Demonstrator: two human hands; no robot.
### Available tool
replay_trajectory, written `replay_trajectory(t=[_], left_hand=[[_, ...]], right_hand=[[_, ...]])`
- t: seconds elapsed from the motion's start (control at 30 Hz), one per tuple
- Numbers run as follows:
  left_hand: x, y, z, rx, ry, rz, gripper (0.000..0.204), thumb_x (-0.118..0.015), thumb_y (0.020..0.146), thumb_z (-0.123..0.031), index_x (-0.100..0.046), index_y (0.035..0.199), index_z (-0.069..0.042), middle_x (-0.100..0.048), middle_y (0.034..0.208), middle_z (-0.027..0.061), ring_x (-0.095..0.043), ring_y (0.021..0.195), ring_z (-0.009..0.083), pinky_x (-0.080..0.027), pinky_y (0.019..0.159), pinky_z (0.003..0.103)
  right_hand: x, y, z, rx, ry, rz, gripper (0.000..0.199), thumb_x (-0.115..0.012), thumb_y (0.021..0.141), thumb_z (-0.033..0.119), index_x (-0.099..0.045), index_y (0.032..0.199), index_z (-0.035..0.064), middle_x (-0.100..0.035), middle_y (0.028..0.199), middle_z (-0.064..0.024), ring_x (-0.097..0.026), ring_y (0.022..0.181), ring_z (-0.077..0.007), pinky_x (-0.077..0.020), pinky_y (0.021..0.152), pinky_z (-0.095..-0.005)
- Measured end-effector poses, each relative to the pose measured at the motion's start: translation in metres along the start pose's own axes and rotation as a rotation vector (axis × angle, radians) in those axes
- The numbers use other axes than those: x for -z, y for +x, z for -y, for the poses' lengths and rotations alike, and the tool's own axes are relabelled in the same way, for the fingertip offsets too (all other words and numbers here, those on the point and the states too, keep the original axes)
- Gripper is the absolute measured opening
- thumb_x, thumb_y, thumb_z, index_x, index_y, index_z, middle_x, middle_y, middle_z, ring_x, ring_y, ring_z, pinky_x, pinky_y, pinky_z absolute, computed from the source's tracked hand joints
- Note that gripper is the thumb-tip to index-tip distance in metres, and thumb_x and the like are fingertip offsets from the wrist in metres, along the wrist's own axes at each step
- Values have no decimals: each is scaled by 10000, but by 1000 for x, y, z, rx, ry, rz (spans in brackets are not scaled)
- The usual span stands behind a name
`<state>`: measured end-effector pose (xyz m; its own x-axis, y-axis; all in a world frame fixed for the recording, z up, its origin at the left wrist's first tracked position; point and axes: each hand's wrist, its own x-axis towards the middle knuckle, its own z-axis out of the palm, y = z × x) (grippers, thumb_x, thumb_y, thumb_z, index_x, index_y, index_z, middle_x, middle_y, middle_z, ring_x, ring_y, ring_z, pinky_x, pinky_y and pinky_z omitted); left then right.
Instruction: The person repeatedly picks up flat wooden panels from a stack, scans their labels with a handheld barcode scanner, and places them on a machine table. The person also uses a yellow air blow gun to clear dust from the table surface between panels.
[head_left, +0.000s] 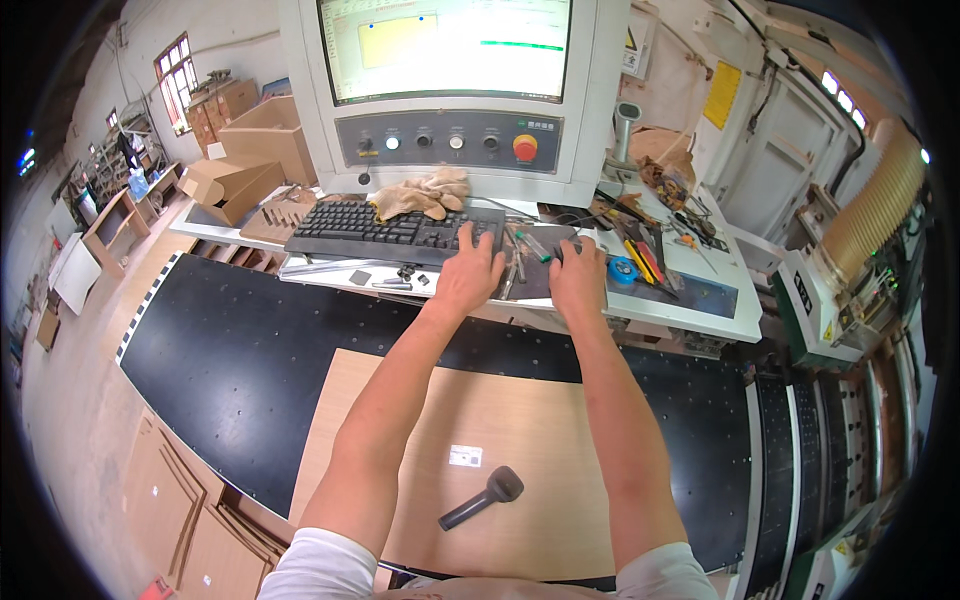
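My left hand (470, 270) rests on the right-hand end of a black keyboard (350, 231), fingers stretched over the keys. Beside it, my right hand (579, 283) lies over a dark computer mouse (571, 247), which is mostly hidden under the fingers. A pair of work gloves (425, 194) sits across the keyboard's back edge. Behind stands a lit monitor (450, 75) with a yellow shape on its screen. Under my forearms, a wood-coloured panel (540, 430) bears a white label (465, 456) and a dark handheld barcode scanner (488, 497).
Below the screen, a control panel (380, 158) carries knobs and a red emergency button (525, 148). Blue tape (622, 269) and several hand tools (648, 258) lie right of the mouse. Cardboard boxes (265, 140) stand at left. The black machine bed (230, 350) supports the panel.
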<state>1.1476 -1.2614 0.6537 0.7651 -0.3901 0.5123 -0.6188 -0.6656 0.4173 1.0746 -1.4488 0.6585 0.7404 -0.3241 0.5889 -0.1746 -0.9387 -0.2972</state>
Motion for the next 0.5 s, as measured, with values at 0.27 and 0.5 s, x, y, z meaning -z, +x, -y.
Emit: replay_trajectory(t=[0.27,0.5], left_hand=[[57,-24,-55,-89,113,143,397,-568,986,-367,-582,1104,11,-495,1311,337,-647,910,513,-562,799,535],[86,-270,-43,201,201,757,742,-669,840,-655,-657,1090,44,-689,1044,273,-679,983,424,-544,876,474]], right_hand=[[27,-40,-5,375,343,-262,533,-730,822,111,-539,1306,1,-478,1414,-207,-459,1301,-429,-393,1083,-517],[57,-330,-48,297,461,311,596,-756,815,142,-519,1341,-6,-432,1466,-232,-404,1361,-444,-343,1141,-533]])
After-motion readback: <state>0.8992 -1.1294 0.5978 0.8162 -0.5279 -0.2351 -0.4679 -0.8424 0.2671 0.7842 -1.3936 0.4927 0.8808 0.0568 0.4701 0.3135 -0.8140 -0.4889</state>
